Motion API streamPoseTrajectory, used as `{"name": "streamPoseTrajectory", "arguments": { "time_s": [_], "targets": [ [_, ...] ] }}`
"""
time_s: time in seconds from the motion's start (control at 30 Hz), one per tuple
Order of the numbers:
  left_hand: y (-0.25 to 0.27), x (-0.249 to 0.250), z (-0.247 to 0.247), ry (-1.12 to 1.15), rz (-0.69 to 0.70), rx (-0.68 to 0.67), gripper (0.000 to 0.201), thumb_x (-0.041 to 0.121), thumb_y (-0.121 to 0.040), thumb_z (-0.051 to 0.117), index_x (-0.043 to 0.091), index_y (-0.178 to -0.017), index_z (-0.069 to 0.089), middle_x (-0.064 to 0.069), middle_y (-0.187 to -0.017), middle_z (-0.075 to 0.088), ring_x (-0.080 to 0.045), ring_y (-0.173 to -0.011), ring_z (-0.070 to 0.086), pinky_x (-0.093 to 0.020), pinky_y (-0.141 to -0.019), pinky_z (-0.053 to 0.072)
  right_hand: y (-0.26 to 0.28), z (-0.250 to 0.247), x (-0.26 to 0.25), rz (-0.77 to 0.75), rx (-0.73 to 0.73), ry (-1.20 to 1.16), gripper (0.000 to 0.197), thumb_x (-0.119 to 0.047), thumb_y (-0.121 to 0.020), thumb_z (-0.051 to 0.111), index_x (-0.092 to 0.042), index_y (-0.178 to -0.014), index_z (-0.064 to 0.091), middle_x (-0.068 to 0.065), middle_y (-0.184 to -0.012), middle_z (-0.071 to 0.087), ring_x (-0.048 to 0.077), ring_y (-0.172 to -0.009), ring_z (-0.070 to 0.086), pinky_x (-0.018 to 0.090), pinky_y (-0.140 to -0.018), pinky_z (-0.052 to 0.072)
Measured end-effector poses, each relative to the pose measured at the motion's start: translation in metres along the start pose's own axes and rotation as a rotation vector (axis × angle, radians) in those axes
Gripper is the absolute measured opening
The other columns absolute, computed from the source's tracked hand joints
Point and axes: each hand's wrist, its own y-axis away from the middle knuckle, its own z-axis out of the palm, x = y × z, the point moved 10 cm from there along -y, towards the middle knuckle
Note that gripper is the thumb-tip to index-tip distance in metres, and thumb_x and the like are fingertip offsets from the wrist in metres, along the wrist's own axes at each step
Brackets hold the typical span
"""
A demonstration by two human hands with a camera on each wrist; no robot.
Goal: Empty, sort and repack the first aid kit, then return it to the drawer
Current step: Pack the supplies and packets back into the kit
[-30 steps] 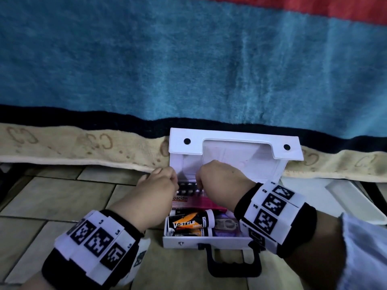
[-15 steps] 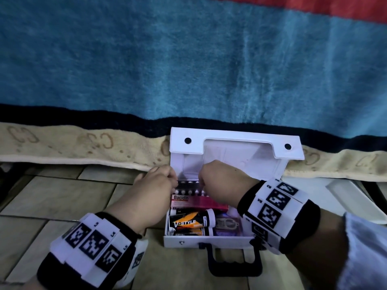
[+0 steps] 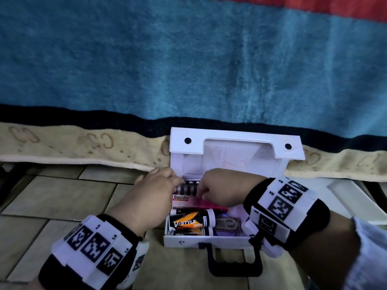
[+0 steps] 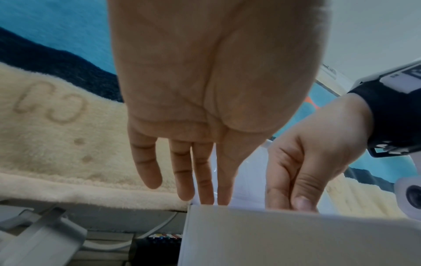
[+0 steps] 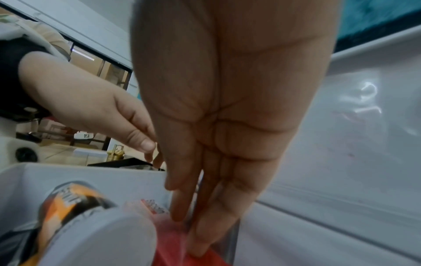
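The white first aid kit (image 3: 206,240) stands open on the tiled floor (image 3: 52,197), its long axis running left to right, black carry handle (image 3: 234,262) toward the person and its lid (image 3: 236,147) raised against a blanket (image 3: 188,70) with blue, black and cream bands; the cream band bears a repeated "CC" mark. Inside, a pink-red box reading "Bacidin" (image 3: 188,200) lies lengthwise across the kit. In front of it lies a black-and-orange tube labelled "V-STYLE" (image 3: 191,221), also on its side, white cap to the right. Behind the box lies a silver blister strip of pills (image 3: 189,186).

The left hand (image 3: 155,195) reaches over the kit's back left corner, fingers (image 4: 202,176) nearly straight and pointing down; whether they hold the strip cannot be told. The right hand (image 3: 219,190) reaches in from the right, its straight fingers (image 5: 182,207) pressed down against the Bacidin box beside the strip. Both wrists wear black bands with white square-code tags (image 3: 280,206).
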Motion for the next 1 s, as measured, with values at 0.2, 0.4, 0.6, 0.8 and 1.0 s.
{"name": "streamPoseTrajectory", "arguments": {
  "time_s": [0.2,0.4,0.6,0.8,1.0],
  "targets": [
    [0.001,-0.001,-0.003,-0.012,-0.006,0.002,0.055,0.003,-0.09,0.039,0.033,-0.136,0.041,0.016,-0.131,0.041,-0.007,-0.125,0.031,-0.032,-0.105,0.03,-0.001,-0.013,0.02,0.099,0.069,0.05,0.022,-0.006,-0.092,0.047,-0.009,-0.101,0.067,0.004,-0.098,0.067,0.023,-0.086,0.063,0.031,-0.071,0.051],
    [-0.001,-0.002,0.0,-0.004,0.006,0.006,0.054,0.002,-0.09,0.042,0.032,-0.135,0.043,0.016,-0.13,0.043,-0.007,-0.124,0.032,-0.036,-0.105,0.033,-0.002,0.0,0.018,0.082,-0.024,0.085,0.031,-0.007,-0.092,0.043,-0.005,-0.111,0.067,0.014,-0.116,0.066,0.03,-0.104,0.063,0.042,-0.09,0.053],
    [0.003,0.004,-0.005,-0.008,0.035,0.027,0.033,0.023,-0.097,0.043,0.03,-0.129,0.048,0.016,-0.126,0.045,-0.006,-0.121,0.036,-0.034,-0.106,0.033,0.007,-0.008,0.022,0.088,0.002,0.057,0.026,-0.014,-0.092,0.053,-0.01,-0.112,0.068,0.006,-0.116,0.067,0.023,-0.104,0.063,0.036,-0.091,0.051],
    [0.012,0.033,0.004,-0.023,0.129,-0.132,0.026,0.049,-0.083,0.061,0.034,-0.103,0.055,0.017,-0.109,0.046,-0.002,-0.111,0.039,-0.026,-0.1,0.031,0.02,-0.001,0.023,0.091,-0.051,0.091,0.023,-0.014,-0.088,0.058,-0.01,-0.108,0.068,0.008,-0.104,0.069,0.023,-0.095,0.064,0.029,-0.074,0.047],
    [0.015,0.047,0.017,-0.179,0.143,-0.237,0.036,0.029,-0.082,0.068,0.035,-0.114,0.052,0.016,-0.119,0.056,-0.009,-0.109,0.048,-0.024,-0.09,0.026,0.03,0.004,0.018,0.051,-0.031,-0.047,0.025,-0.015,-0.091,0.057,-0.014,-0.113,0.068,0.0,-0.093,0.069,0.015,-0.083,0.06,0.027,-0.072,0.044]
  ]
}}
